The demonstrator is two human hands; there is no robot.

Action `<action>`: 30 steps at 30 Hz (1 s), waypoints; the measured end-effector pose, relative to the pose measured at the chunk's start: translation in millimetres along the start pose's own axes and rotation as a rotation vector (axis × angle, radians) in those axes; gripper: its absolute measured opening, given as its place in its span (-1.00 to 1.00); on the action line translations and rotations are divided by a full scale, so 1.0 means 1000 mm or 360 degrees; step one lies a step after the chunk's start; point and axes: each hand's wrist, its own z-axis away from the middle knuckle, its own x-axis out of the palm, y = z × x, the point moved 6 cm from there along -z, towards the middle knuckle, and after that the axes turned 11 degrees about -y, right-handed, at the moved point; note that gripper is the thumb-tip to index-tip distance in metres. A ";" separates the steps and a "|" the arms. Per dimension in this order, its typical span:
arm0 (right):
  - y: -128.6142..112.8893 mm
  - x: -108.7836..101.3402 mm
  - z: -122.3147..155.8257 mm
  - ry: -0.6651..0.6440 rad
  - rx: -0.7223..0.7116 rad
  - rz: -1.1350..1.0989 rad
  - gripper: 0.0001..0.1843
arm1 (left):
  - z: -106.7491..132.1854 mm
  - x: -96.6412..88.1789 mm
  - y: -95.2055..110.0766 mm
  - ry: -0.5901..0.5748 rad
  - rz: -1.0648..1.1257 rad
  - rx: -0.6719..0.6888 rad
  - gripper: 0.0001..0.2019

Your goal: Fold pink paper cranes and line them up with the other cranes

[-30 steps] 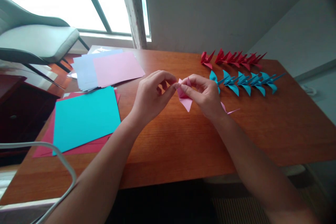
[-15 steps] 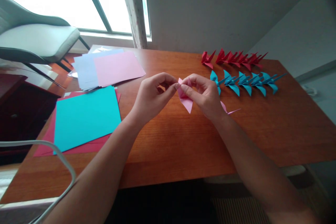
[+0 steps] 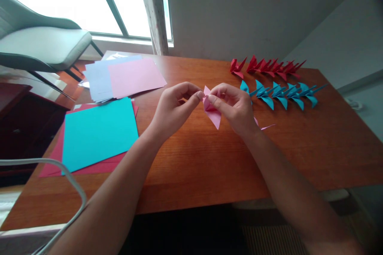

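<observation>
A pink origami crane (image 3: 213, 114) is held above the middle of the table, its lower wing pointing down toward me. My left hand (image 3: 176, 105) pinches its left end between thumb and forefinger. Closed on the body from the other side is my right hand (image 3: 235, 105), its thumb lying across the paper. The fingers hide part of the folds. Just beyond my right wrist, another pink folded piece (image 3: 265, 126) rests on the table, mostly covered by the hand.
Red cranes (image 3: 269, 67) stand in a row at the back right, with blue cranes (image 3: 279, 95) in front. Pink sheets (image 3: 136, 73), bluish sheets (image 3: 98, 81), a turquoise sheet (image 3: 100, 133) and red sheets (image 3: 52, 163) lie left. A white cable (image 3: 76, 187) passes by my left forearm.
The fingertips have drawn slightly apart, and a pink point now shows more clearly between them. Both hands still grip the crane in about the same place.
</observation>
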 end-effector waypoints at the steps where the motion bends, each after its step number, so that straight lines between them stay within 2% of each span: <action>1: 0.001 0.000 0.000 0.0001 0.0008 -0.0013 -0.83 | 0.000 0.000 0.000 -0.0005 -0.0002 -0.0002 -0.82; 4: 0.003 0.000 0.000 0.0008 0.0008 -0.0035 -0.84 | 0.000 0.000 0.000 0.0012 0.0045 0.0008 -0.87; 6: 0.005 -0.001 -0.001 0.0037 -0.0004 0.0018 -0.84 | 0.001 -0.003 0.000 0.0094 0.0016 0.0058 -0.93; 10: 0.004 -0.003 -0.001 0.0109 -0.0072 0.0167 -0.79 | 0.003 -0.006 0.008 0.0229 -0.0370 0.0258 -0.98; 15: -0.004 -0.002 -0.002 0.0102 -0.0161 0.0283 -0.76 | 0.005 0.000 0.014 0.0188 -0.0612 0.0441 -0.96; 21: -0.008 -0.003 -0.001 0.0123 -0.0192 0.0306 -0.76 | 0.006 -0.002 0.013 0.0260 -0.0720 0.0439 -0.95; 30: -0.012 -0.002 0.000 0.0119 -0.0225 0.0416 -0.76 | 0.007 -0.001 0.016 0.0235 -0.0774 0.0448 -0.92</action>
